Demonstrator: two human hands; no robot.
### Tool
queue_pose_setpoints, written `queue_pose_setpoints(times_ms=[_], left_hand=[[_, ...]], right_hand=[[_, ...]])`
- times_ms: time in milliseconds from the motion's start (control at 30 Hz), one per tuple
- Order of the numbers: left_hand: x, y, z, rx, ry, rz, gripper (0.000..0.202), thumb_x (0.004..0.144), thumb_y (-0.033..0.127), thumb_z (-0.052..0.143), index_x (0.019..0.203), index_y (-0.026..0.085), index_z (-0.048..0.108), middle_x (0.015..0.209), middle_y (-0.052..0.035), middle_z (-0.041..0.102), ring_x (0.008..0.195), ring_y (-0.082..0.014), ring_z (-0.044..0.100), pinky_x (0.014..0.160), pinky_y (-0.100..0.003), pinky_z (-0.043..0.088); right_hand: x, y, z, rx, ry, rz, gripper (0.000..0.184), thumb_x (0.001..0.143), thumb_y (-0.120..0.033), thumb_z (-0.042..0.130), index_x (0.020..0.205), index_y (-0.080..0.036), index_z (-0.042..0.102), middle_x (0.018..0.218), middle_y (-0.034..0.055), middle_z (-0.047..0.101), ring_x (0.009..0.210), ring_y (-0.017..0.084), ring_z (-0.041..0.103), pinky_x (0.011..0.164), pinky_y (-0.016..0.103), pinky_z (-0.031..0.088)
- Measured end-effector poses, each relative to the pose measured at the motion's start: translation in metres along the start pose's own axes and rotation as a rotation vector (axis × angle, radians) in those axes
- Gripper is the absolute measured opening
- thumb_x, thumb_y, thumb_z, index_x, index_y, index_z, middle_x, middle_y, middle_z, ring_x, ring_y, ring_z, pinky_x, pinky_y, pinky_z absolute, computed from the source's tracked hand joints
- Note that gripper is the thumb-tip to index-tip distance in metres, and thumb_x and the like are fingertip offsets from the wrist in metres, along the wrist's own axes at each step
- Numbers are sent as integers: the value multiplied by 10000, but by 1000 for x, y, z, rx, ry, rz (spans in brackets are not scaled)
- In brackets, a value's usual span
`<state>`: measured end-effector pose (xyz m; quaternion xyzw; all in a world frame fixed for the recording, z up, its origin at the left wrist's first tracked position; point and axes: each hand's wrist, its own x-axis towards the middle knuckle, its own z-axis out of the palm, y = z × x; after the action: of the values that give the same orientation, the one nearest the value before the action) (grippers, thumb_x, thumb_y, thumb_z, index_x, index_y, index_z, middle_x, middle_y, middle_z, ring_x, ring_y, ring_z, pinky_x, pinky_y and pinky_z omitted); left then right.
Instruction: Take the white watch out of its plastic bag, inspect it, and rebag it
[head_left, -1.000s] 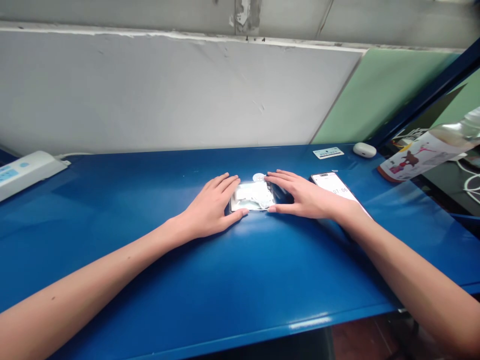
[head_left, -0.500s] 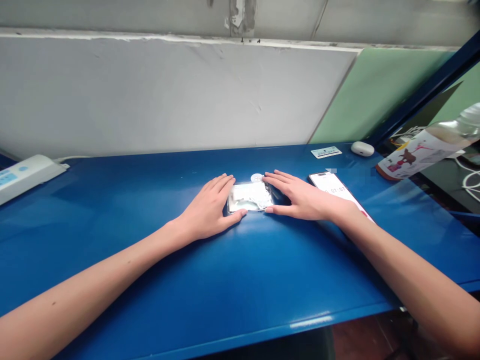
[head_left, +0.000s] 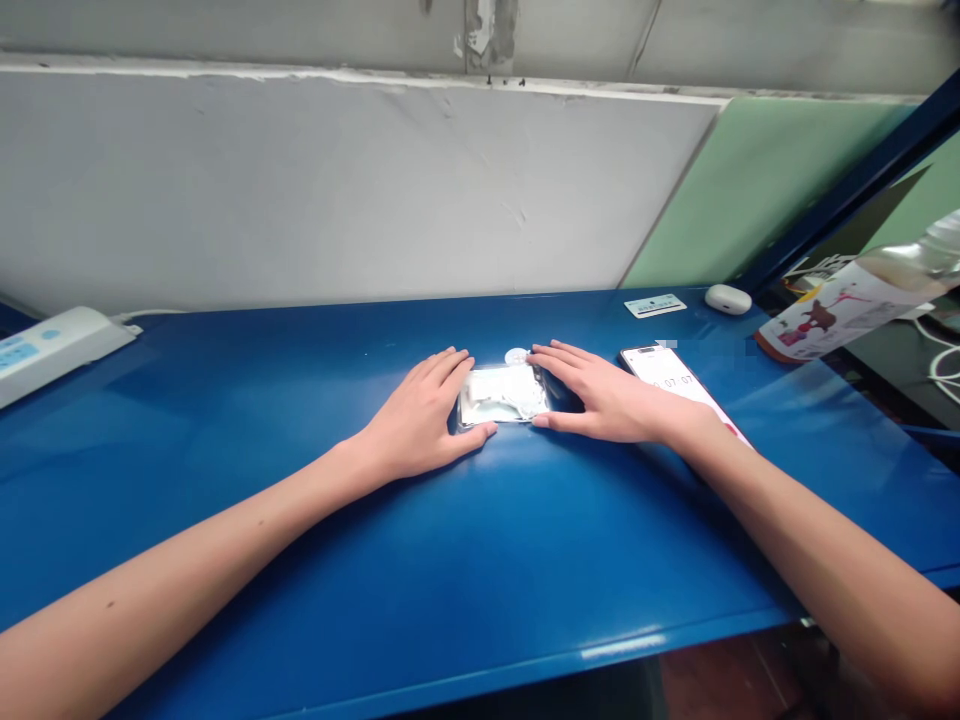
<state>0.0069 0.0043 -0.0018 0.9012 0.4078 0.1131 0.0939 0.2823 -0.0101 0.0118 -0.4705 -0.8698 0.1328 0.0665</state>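
Observation:
A small, flat, shiny packet (head_left: 501,393) with white contents lies on the blue table; what is inside is too washed out to make out. At its left side rests my left hand (head_left: 420,412), thumb along the near edge and fingers stretched forward. My right hand (head_left: 592,392) lies at the right side, its fingers extended and its thumb apart from them. Both hands are open around the packet, fingertips at or touching its edges. Just beyond the packet is a round white disc (head_left: 517,356), close to my right fingertips.
Near my right wrist lies a phone (head_left: 664,365) showing a timer, partly under the forearm. Farther back are a card (head_left: 655,305) and a white earbud case (head_left: 727,299). A tilted bottle (head_left: 840,305) is at right, a white power strip (head_left: 64,350) at left. A wall (head_left: 337,200) stands behind.

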Motion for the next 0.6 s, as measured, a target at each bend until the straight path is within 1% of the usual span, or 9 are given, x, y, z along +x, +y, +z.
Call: queue_pose_setpoints(times_ms=[100,200,300,367,400,433,500,533,600], left_hand=[[0,0,0,13,-1,3,847,887,630,515,1477,34,404,1559,-220,388,1469,-362,311,1191,-511,287],[0,0,0,29,-10,3,824,908,615,475,1475,20,410,1561,-221,385,1470,-360,309,1194,-506,279],[0,0,0,27,-12,1,795,941,609,416,1472,16,422,1563,-217,383,1474,-356,300,1198,-504,271],[0,-1,0,18,-17,0,783,962,614,374,1473,23,427,1565,-212,382,1477,-352,295,1200,-505,265],[0,-1,0,12,-18,0,780,969,618,358,1473,26,430,1565,-211,382,1478,-350,293,1201,-506,262],[0,-2,0,6,-19,0,777,975,621,345,1472,30,434,1565,-210,382,1479,-349,291,1201,-507,260],[0,-3,0,-8,-18,2,764,984,623,325,1463,41,451,1564,-208,386,1480,-347,290,1200,-510,262],[0,-3,0,-16,-14,4,753,988,621,318,1456,48,461,1562,-207,390,1479,-345,291,1198,-512,265],[0,-4,0,-36,-6,13,723,995,610,315,1439,65,483,1554,-207,403,1476,-346,299,1191,-521,275]], right_hand=[[0,-1,0,-6,-12,4,897,893,-721,459,1544,-112,357,1607,155,347,1503,365,251,1211,534,274],[-1,0,0,-9,-14,-7,869,910,-712,434,1553,-133,347,1614,148,333,1507,370,234,1212,550,257],[-3,3,1,-26,-28,-34,935,864,-732,504,1573,-157,301,1622,151,314,1508,387,218,1202,569,266],[-3,3,0,-44,-19,-48,938,864,-705,537,1573,-142,295,1620,177,310,1501,396,236,1189,573,292],[-2,3,0,-55,9,-56,878,889,-655,545,1559,-130,328,1608,193,330,1494,399,257,1177,574,313],[-1,2,-1,-67,49,-74,773,921,-580,549,1524,-123,396,1581,207,376,1477,399,298,1160,573,341],[1,0,-2,-87,151,-138,521,961,-416,544,1394,-127,563,1464,216,512,1396,387,430,1104,557,415],[2,-1,-2,-89,204,-174,426,969,-355,536,1322,-132,623,1386,211,572,1328,374,500,1065,540,453],[3,-3,-3,-61,296,-219,343,981,-303,517,1236,-139,677,1250,192,644,1173,333,605,981,494,511]])
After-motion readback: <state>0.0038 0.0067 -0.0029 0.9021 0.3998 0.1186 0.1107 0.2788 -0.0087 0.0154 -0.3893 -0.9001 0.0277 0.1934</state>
